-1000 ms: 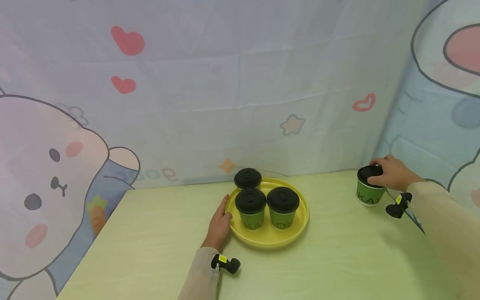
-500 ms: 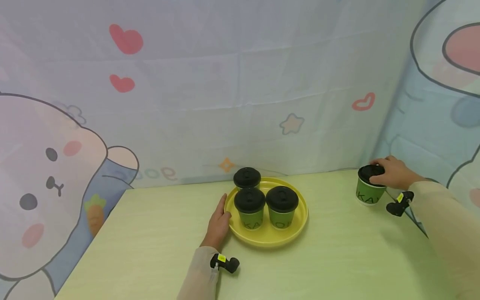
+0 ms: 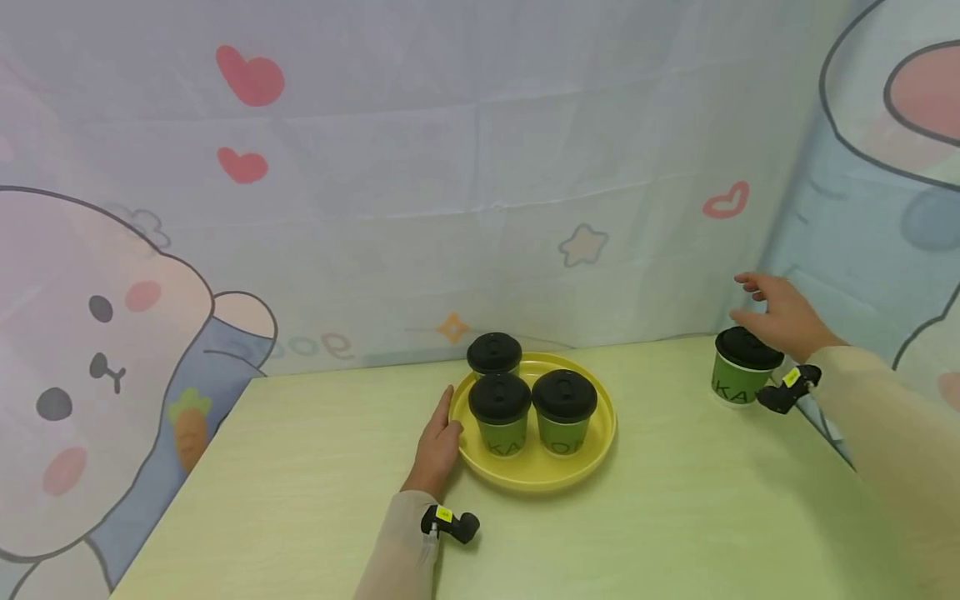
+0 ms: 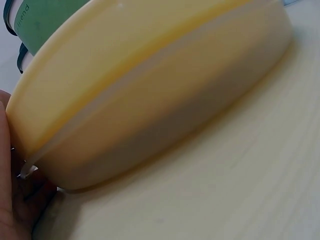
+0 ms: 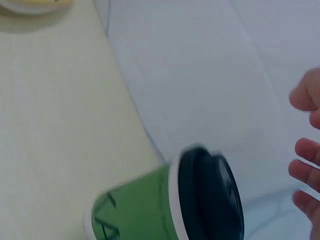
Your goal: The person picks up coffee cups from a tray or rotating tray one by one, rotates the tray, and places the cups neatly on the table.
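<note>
I count 4 green takeaway coffee cups, 4 black lids (image 3: 564, 393) on them, 1 yellow plate (image 3: 540, 477) and 2 hands. On my head feed, 3 of the cups share the plate: the front left cup (image 3: 502, 417) and the front right cup (image 3: 564, 417) stand upright side by side, and the rear cup (image 3: 494, 358) is partly hidden behind the front left cup, so I cannot see its base. The lone cup (image 3: 741, 368) stands upright on the table (image 3: 300, 467), to the right of the plate and well apart from it, near the backdrop (image 3: 360, 167), where I count 3 hearts (image 3: 258, 82) and 1 star (image 3: 583, 247). Each sleeve carries 1 wrist camera (image 3: 450, 525)

I see the left hand (image 3: 435, 454) pinching the plate's rim, thumb on the edge and fingers outside it. The right hand (image 3: 786, 318) hangs above the lone cup with thumb and fingers wide apart, holding nothing; my right wrist feed shows its fingertips clear of the lid

Against 0.5 s ago, I note 1 main change: the right hand, then gripping the lone cup by its lid, is now raised off it. That cup keeps its place, as do the plate, its 3 cups and the left hand
</note>
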`<state>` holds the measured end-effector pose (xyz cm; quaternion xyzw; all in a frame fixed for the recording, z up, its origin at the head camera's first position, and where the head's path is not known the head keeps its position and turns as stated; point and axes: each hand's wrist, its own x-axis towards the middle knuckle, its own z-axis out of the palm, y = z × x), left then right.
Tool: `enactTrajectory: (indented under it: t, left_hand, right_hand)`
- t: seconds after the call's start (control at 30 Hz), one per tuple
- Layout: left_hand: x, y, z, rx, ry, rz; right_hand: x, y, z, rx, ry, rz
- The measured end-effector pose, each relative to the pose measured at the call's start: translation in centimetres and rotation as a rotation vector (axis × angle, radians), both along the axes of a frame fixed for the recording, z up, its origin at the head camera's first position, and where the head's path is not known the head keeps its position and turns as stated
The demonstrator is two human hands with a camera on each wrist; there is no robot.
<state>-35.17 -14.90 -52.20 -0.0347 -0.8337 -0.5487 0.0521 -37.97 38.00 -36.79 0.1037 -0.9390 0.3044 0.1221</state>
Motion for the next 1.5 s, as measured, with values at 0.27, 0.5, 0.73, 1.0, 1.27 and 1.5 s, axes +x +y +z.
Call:
enactTrajectory:
  t: [0.27, 0.5, 0.73, 1.0, 1.27, 1.5]
  left_hand:
    - [0.1, 0.1, 0.1, 0.002, 0.001, -0.004]
    - [0.1, 0.0, 0.0, 0.0, -0.004, 0.002]
    - [0.2, 0.0, 0.2, 0.01, -0.01, 0.003]
    - [0.2, 0.0, 0.1, 0.021, -0.015, 0.0]
    - [0.3, 0.1, 0.1, 0.029, -0.019, -0.005]
    - [0.5, 0.1, 0.3, 0.044, -0.033, -0.006]
  right_hand:
    - [0.0, -5.6, -0.5, -0.043, 0.161, -0.056]
    - [-0.7, -9.5, -2.7, -0.051, 0.221, -0.059]
    - [-0.6, -11.5, -5.8, -0.188, 0.082, -0.002]
    - [0.2, -13.6, -9.6, -0.555, -0.238, -0.008]
    - [1.5, -14.9, -11.6, -0.809, -0.445, 0.065]
    - [2.1, -15.1, -12.3, -0.996, -0.51, 0.114]
